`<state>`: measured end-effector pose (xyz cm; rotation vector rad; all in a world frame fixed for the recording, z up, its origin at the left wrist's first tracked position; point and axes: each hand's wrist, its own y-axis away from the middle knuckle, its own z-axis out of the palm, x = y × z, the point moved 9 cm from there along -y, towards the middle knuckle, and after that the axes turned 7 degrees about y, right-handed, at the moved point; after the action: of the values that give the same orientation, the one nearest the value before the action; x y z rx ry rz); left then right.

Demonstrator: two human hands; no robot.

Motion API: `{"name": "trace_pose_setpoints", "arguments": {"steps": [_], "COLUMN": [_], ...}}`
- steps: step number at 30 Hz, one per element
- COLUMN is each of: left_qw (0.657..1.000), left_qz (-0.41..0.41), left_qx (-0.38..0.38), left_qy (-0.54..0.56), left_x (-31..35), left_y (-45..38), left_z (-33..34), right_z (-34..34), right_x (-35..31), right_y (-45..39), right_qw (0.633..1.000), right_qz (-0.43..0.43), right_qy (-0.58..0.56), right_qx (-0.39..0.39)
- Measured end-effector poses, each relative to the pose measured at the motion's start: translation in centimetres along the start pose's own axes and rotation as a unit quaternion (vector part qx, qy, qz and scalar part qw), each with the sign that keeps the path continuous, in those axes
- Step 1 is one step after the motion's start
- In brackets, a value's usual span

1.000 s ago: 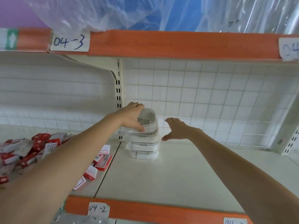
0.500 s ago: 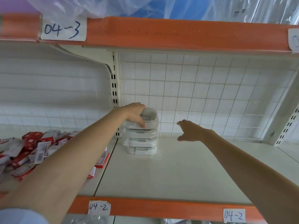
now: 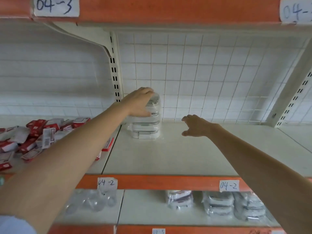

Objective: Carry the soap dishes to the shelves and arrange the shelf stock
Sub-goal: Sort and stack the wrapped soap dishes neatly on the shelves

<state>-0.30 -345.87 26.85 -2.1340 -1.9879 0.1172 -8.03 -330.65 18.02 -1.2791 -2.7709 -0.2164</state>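
Head view: the left hand (image 3: 141,103) is reached deep into the shelf bay, its fingers and thumb curled over the top of a stack of soap dishes (image 3: 146,123) wrapped in clear plastic. The stack stands upright under that hand at the back of the shelf board (image 3: 168,157), close against the wire grid back panel (image 3: 202,73) and just right of the slotted upright (image 3: 114,71). The grip from above looks meant to steady the tall, slippery bundle while it is squared into the rear corner, leaving the board in front of the hand free for more stock.

The right hand (image 3: 196,125) hovers to the right of the stack, apart from it, fingers loosely bent with the thumb out, holding nothing; probably ready to brace the bundle's side if it tips.

Left of the left forearm lies a loose heap of red and white packets (image 3: 33,137). Below both arms, past the orange shelf edge (image 3: 160,182) with its "04-2" labels, more bagged dishes (image 3: 217,206) sit on the lower shelf.
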Motion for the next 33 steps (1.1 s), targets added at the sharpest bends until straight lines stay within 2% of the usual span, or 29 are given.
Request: {"name": "trace_pose_setpoints", "arguments": {"steps": [2,8,12,17,21,24,29,33], "left_qw": [0.999,0.998,0.998,0.997,0.989,0.979,0.97,0.973], "left_qz": [0.02,0.007,-0.02,-0.013,-0.023,-0.062,-0.118,-0.144], "left_qx": [0.014,-0.044,-0.062,-0.067,-0.145,-0.189,-0.211,-0.175], "left_qy": [-0.023,-0.049,-0.015,0.037,0.027,0.035,0.037,0.043], "left_x": [1.7,6.0,9.6,15.5,18.7,18.8,17.1,14.5], "left_y": [1.9,7.6,11.2,16.7,21.2,22.8,23.5,22.5], "left_z": [0.2,4.2,6.9,11.4,16.2,19.2,24.7,28.4], "right_z": [0.3,0.8,4.1,9.6,14.4,16.7,20.4,23.7], "right_x": [-0.9,-3.0,-3.4,-3.2,-3.9,-3.9,-3.5,-3.1], "right_y": [1.6,8.0,13.7,20.3,24.7,26.4,25.3,21.9], "right_qw": [0.999,0.995,0.992,0.991,0.991,0.992,0.994,0.993], "right_qz": [-0.015,-0.073,-0.108,-0.12,-0.132,-0.128,-0.1,-0.09], "right_qy": [0.026,0.04,0.036,0.039,0.018,-0.001,-0.052,-0.072], "right_qx": [0.012,0.062,0.046,0.042,0.0,-0.018,-0.005,0.033]}}
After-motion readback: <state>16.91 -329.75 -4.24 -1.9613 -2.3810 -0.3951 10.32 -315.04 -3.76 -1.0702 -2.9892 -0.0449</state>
